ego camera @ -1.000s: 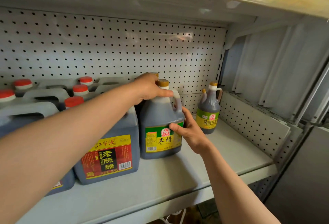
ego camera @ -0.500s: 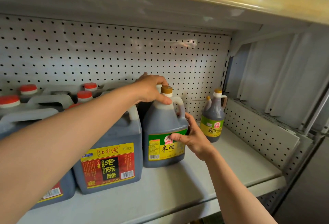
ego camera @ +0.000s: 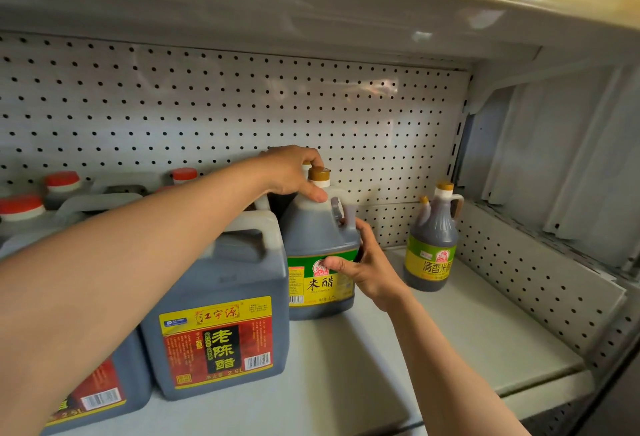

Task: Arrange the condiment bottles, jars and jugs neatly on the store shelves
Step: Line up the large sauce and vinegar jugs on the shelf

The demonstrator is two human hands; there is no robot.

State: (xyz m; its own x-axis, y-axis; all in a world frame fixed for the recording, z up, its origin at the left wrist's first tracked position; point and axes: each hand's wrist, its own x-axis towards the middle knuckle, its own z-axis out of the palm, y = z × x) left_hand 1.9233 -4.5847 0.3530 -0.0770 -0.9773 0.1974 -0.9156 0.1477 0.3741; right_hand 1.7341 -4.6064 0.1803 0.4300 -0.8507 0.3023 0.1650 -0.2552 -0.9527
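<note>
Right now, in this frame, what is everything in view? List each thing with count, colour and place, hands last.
Round dark vinegar jug with green and yellow label and tan cap: one, mid-shelf, held by both hands.
Square dark vinegar jugs with red and yellow labels: two at the front left, one partly hidden by the left arm.
Red-capped jugs: at least three caps, back left; bodies mostly hidden.
Smaller dark bottles with tan caps: two, right, near the back; the rear one mostly hidden.
Grey metal shelf: one, bearing everything.
White pegboard back panel: one, behind the jugs.
Left hand: grips the round jug's neck.
Right hand: holds its right side.
</note>
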